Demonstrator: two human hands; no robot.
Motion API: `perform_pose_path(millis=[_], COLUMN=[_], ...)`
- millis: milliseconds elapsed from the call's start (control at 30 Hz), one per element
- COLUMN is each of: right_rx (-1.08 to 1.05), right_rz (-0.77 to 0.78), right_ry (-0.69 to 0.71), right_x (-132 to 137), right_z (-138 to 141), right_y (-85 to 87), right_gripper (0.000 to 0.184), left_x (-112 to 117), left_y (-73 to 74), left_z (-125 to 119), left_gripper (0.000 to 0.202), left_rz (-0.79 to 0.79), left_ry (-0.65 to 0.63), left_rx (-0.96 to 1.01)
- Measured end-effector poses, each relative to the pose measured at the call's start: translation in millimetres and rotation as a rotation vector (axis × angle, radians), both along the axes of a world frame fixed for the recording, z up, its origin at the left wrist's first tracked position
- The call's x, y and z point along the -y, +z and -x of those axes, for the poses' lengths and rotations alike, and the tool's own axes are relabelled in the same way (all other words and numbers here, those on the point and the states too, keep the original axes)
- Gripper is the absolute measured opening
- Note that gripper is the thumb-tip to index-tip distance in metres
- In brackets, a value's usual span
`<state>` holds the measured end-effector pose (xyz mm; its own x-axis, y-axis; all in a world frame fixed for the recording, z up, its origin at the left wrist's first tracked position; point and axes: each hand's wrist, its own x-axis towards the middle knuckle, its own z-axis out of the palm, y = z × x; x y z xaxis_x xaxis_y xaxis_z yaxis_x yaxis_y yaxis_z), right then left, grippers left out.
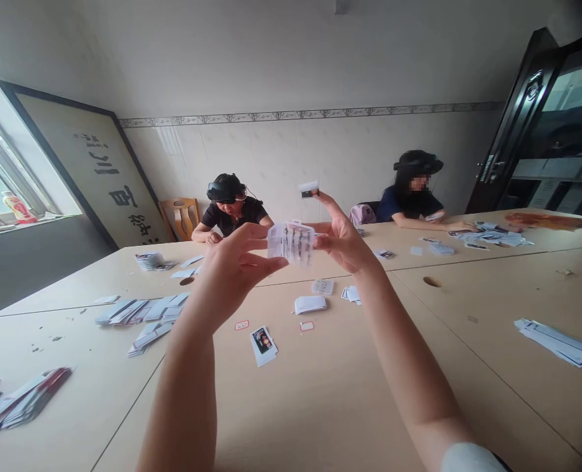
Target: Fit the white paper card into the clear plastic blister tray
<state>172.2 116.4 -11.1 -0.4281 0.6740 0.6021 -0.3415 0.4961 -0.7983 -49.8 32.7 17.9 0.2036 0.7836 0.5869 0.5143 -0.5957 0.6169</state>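
Note:
Both my hands are raised above the table and hold one small clear plastic case [291, 242] between them. My left hand [234, 265] pinches its left end with the fingers closed. My right hand [341, 237] grips its right end, with one finger stretched upward. The case shows small dark printed items inside. A small white object [309, 189] appears just above my raised right finger; whether the finger touches it I cannot tell. Below my hands on the table lie a stack of white cards [310, 304], a photo card stack [263, 345] and two small red-edged stickers [242, 324].
Fanned card piles lie at the left [141, 313], near left [23, 403] and right [559, 341] of the wooden tables [320, 406]. Two other people sit at the far side, one in black [229, 210] and one in dark blue [411, 193], each with cards. A cabinet [541, 131] stands at the right.

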Motion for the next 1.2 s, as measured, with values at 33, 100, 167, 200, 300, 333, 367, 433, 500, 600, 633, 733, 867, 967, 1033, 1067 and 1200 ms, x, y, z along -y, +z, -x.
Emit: perform_pose_path(millis=[33, 100, 167, 200, 300, 333, 367, 433, 500, 600, 633, 733, 867, 967, 1033, 1067, 1200], right_rx=[-0.002, -0.013, -0.030, -0.036, -0.041, -0.041, -0.042, -0.046, -0.037, 0.001, 0.014, 0.040, 0.076, 0.081, 0.041, 0.001, -0.211], right_rz=[0.003, 0.008, 0.012, 0.016, 0.031, 0.034, 0.034, 0.027, 0.009, -0.028, -0.037, -0.051, -0.043, -0.040, -0.045, -0.048, -0.072], right_ry=[0.003, 0.014, 0.003, -0.006, 0.013, 0.032, 0.051, 0.082, 0.107, 0.134, 0.141, 0.167, 0.172, 0.108, -0.010, -0.093, -0.433], right_x=[3.2, 8.9, 13.0, 14.5, 17.1, 17.9, 19.0, 22.7, 28.2, 38.5, 41.7, 49.5, 56.7, 60.7, 61.8, 61.7, 57.8], right_z=[2.7, 8.1, 12.4, 13.9, 16.6, 17.4, 18.4, 21.8, 27.0, 36.6, 39.6, 46.3, 47.1, 42.9, 40.1, 39.4, 44.3], right_y=[1.5, 3.6, 4.8, 5.0, 4.8, 4.6, 4.5, 4.1, 3.6, 2.3, 1.8, 0.5, 1.7, 4.4, 6.0, 6.5, 4.6], right_gripper=[0.114, 0.113, 0.109, 0.108, 0.108, 0.108, 0.107, 0.107, 0.110, 0.117, 0.118, 0.122, 0.128, 0.126, 0.117, 0.111, 0.087], left_x=[-1.6, -5.6, -9.2, -10.5, -11.7, -11.5, -11.2, -11.0, -11.4, -11.5, -11.0, -7.9, -4.3, -4.3, -4.7, -4.6, -1.7], left_y=[-1.8, -5.3, -8.3, -9.3, -10.4, -10.4, -10.3, -10.4, -10.6, -9.8, -8.9, -5.0, -1.1, -1.0, -1.5, -1.7, -4.8], left_z=[-2.4, -6.9, -10.5, -11.7, -13.7, -13.9, -14.0, -13.9, -13.4, -11.9, -11.2, -8.2, -4.5, -2.0, -1.0, -1.4, -15.4], left_gripper=[0.040, 0.049, 0.060, 0.065, 0.069, 0.067, 0.064, 0.058, 0.049, 0.033, 0.028, 0.020, 0.025, 0.024, 0.022, 0.022, 0.024], left_rz=[-0.024, -0.053, -0.068, -0.078, -0.116, -0.131, -0.150, -0.201, -0.250, -0.253, -0.246, -0.236, -0.203, -0.203, -0.208, -0.208, -0.207], left_ry=[0.026, 0.040, 0.049, 0.065, 0.151, 0.184, 0.213, 0.260, 0.283, 0.312, 0.325, 0.372, 0.407, 0.414, 0.400, 0.380, 0.240], left_rx=[-0.019, -0.056, -0.095, -0.113, -0.155, -0.171, -0.189, -0.213, -0.204, -0.164, -0.159, -0.166, -0.147, -0.150, -0.158, -0.157, -0.117])
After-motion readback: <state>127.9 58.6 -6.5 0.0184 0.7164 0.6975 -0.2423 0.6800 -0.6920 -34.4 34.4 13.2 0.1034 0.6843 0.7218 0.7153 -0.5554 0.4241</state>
